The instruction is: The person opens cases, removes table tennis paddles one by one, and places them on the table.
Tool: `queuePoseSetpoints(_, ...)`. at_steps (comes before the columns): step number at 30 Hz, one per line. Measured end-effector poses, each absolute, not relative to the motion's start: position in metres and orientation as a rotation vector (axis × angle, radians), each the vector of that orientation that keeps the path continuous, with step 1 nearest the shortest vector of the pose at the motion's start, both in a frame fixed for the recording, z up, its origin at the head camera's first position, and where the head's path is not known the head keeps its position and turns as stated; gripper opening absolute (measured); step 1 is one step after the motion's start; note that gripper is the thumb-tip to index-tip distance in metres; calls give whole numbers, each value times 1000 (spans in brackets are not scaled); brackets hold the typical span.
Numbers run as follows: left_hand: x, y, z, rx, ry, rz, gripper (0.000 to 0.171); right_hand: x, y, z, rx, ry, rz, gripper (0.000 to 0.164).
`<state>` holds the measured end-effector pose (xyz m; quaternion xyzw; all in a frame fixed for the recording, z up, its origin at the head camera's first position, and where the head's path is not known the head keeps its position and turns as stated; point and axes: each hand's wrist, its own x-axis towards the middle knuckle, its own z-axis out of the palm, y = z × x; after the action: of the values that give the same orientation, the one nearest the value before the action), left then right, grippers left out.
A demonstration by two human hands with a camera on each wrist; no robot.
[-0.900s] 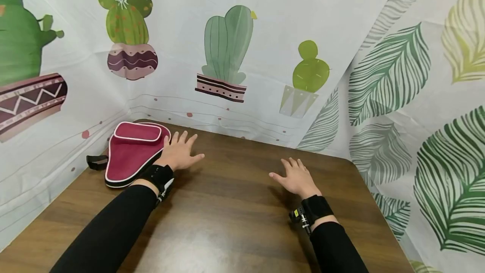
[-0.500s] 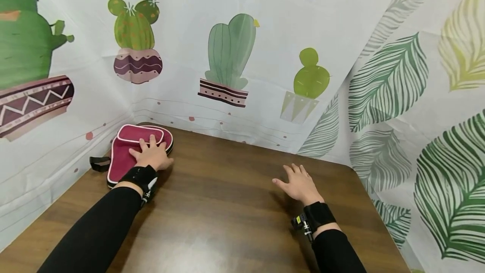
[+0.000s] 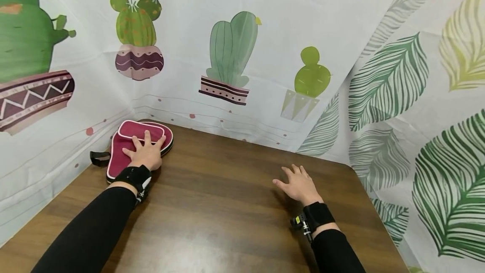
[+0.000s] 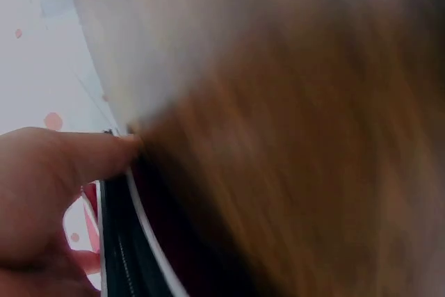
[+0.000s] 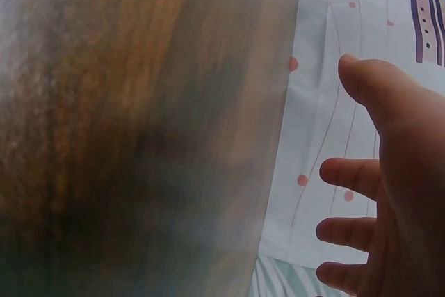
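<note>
Lying across the red bag at the table's back left, the left hand is plainly nearer in the head view, fingers spread; the bag's long axis runs away from the person. The right hand holds nothing. In the left wrist view, the thumb touches the bag's edge. In the right wrist view, the fingers are splayed before the printed sheet.
</note>
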<state>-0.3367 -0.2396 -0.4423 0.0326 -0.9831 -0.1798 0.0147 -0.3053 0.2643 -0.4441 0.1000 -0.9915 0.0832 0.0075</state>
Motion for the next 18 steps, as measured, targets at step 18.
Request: queuePoseSetpoints(18, -331, -239, -443, 1, -3106, -399, 54, -300, 260, -442, 331, -3122, 281, 76)
